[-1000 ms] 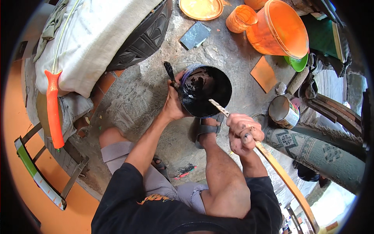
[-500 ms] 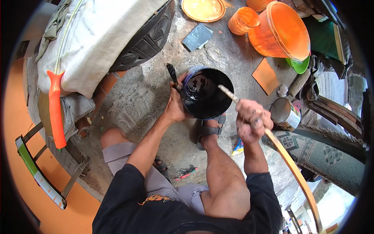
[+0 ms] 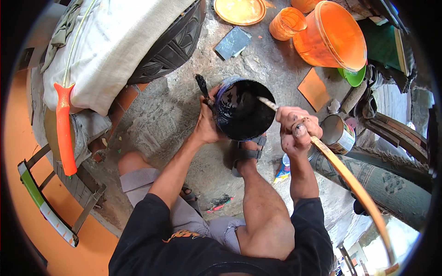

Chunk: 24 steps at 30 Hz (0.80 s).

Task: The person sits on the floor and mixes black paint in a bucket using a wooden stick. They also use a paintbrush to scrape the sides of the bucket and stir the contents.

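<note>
My left hand [image 3: 206,124] is wrapped round the left side of a round pot [image 3: 241,129] coated inside with glossy black liquid. Beside its fingers stands a black-coated brush [image 3: 201,83], against the pot's rim. My right hand [image 3: 298,129] is closed round a long, narrow wooden stick [image 3: 338,163], held at a slant with its pale upper end over the inside of the pot. The stick's long end reaches down to the lower right. Whether the upper tip touches the liquid I cannot tell.
Orange buckets [image 3: 329,37], a lid [image 3: 237,10], slate-coloured tile [image 3: 234,43], orange square [image 3: 314,88] and green basin [image 3: 353,76] lie ahead. A tin [image 3: 336,133] and rolled carpet [image 3: 377,188] are right; a cloth-covered mound [image 3: 101,46] and red handle [image 3: 64,129] are left.
My right hand has moved right and upward with the stick, whose lower end has swung rightward. My left hand and the pot shifted only slightly right.
</note>
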Each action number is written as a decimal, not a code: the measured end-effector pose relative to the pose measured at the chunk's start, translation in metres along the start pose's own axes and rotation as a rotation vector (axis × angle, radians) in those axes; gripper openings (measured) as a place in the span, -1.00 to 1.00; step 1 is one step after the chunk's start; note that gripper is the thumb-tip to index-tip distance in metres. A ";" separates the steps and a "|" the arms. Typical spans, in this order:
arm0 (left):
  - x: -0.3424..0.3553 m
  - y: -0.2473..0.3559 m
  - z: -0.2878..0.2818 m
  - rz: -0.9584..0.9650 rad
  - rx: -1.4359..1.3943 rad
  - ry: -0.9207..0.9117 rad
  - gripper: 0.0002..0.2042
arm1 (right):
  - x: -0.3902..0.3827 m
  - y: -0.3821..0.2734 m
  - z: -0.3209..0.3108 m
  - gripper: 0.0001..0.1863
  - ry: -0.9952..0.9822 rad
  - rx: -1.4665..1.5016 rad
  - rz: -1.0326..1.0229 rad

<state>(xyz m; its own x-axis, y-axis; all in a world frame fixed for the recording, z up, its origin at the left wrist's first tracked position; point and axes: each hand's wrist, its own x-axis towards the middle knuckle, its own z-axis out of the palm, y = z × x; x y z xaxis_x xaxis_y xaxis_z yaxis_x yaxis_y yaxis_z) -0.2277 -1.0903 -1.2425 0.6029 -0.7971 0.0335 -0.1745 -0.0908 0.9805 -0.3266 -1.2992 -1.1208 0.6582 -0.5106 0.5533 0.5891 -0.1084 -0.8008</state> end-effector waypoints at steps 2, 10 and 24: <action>0.000 0.001 0.000 0.034 0.054 0.011 0.48 | 0.003 0.004 0.000 -0.58 0.035 -0.010 0.005; -0.034 0.058 -0.051 -0.400 0.448 -0.193 0.20 | 0.011 -0.001 -0.008 -0.63 0.070 0.005 0.120; 0.038 0.196 -0.044 -0.204 1.089 -0.519 -0.86 | 0.009 0.006 -0.007 -0.67 0.093 -0.234 0.141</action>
<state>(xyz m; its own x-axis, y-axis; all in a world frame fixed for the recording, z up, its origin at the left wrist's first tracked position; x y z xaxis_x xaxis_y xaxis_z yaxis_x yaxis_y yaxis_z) -0.2050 -1.1120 -1.0405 0.3570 -0.8307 -0.4272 -0.8236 -0.4957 0.2757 -0.3205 -1.3105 -1.1226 0.6739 -0.6092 0.4180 0.3637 -0.2188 -0.9054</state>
